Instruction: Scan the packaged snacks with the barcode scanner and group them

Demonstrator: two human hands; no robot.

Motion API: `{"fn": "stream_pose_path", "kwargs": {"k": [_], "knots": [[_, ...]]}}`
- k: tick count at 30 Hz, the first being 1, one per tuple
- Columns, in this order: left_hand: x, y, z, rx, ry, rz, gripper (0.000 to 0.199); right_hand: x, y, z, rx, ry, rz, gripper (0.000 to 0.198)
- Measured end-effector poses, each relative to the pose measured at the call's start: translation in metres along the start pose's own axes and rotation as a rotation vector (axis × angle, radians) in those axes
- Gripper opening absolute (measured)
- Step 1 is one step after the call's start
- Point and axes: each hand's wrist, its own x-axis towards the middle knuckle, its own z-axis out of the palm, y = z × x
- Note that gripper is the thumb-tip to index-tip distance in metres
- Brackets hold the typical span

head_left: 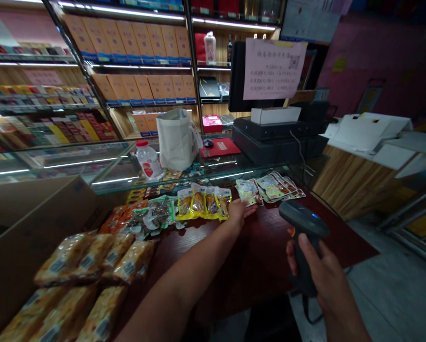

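Note:
My right hand is wrapped round the handle of a dark barcode scanner, raised over the right part of the table, a small blue light on its top. My left hand reaches across the table with fingers stretched out at the lower edge of a white snack packet; its thumb is partly hidden. Right of that packet lies a small overlapping pile of similar packets. Just left of the hand is a row of yellow-edged vacuum food packs. Further left are dark snack packs with green edges and orange packets.
Clear-wrapped pastries and an open cardboard box occupy the left. Behind the dark red table, a glass counter carries a red-capped bottle, a white bag and a monitor. The scanner's cord hangs down.

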Motion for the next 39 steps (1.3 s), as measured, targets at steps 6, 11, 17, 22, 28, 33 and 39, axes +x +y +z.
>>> {"fn": "stream_pose_path", "kwargs": {"k": [6,11,17,22,28,33,39], "knots": [[0.023,-0.004,0.022,0.032,0.028,-0.041,0.024,0.003,0.007,-0.01,-0.05,-0.026,0.045,0.059],[0.036,0.0,0.029,0.161,-0.008,-0.118,0.026,0.0,0.003,-0.005,-0.027,-0.011,0.013,0.057],[0.009,0.003,0.008,0.463,-0.157,-0.002,0.038,-0.005,0.003,-0.001,-0.023,-0.002,0.018,0.052],[-0.035,0.01,-0.043,0.84,-0.083,0.387,0.018,0.003,0.013,0.004,-0.035,-0.055,0.036,0.053],[-0.045,0.014,-0.082,1.54,0.146,0.644,0.056,0.01,0.015,0.037,0.033,-0.171,0.051,0.055],[-0.034,0.009,-0.077,1.625,0.179,0.571,0.052,0.016,0.014,0.064,0.062,-0.209,0.011,0.054],[-0.029,0.016,-0.057,1.621,0.333,0.42,0.052,0.025,0.02,0.074,0.064,-0.269,0.014,0.055]]}}
